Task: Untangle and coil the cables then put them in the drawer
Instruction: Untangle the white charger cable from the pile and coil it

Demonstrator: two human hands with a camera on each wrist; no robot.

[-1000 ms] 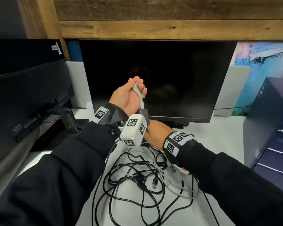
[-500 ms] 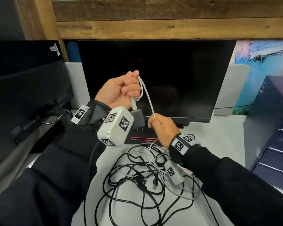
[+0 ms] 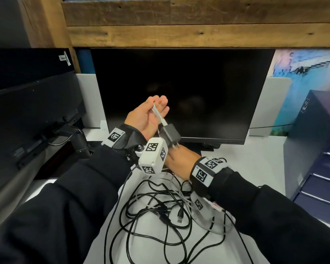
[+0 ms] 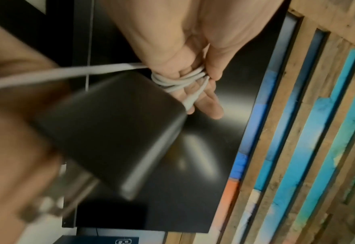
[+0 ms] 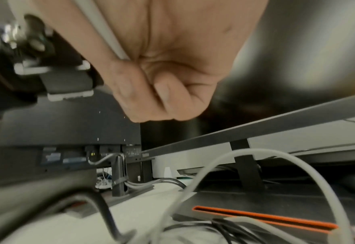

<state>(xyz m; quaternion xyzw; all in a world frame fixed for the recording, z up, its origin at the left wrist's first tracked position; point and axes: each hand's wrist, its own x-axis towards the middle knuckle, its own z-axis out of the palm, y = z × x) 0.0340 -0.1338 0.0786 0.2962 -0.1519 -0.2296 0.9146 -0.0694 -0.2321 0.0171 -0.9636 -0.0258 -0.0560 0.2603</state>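
My left hand (image 3: 151, 115) is raised before the monitor, palm turned up. Several loops of a white cable (image 4: 178, 79) lie wound round its fingers, and the thumb pins them. A black charger plug (image 3: 170, 135) hangs from that cable just below the hand, prongs down. Under it, my right hand (image 3: 181, 159) is partly hidden behind the left wrist camera. In the right wrist view the right hand (image 5: 162, 85) is a fist gripping the white cable (image 5: 107, 33). A tangle of black cables (image 3: 160, 216) lies on the white table (image 3: 255, 168) near me.
A dark monitor (image 3: 198, 92) stands right behind the hands, a second black screen (image 3: 27, 111) at the left. A dark blue drawer unit (image 3: 322, 178) stands at the right edge. A loose white cable (image 3: 208, 223) loops through the black tangle, with a USB plug (image 3: 180, 218) lying free.
My left hand has turned palm up and loosened its fingers. The right hand has swung left and down under the left wrist, bringing the white cable with it. The charger now hangs tilted.
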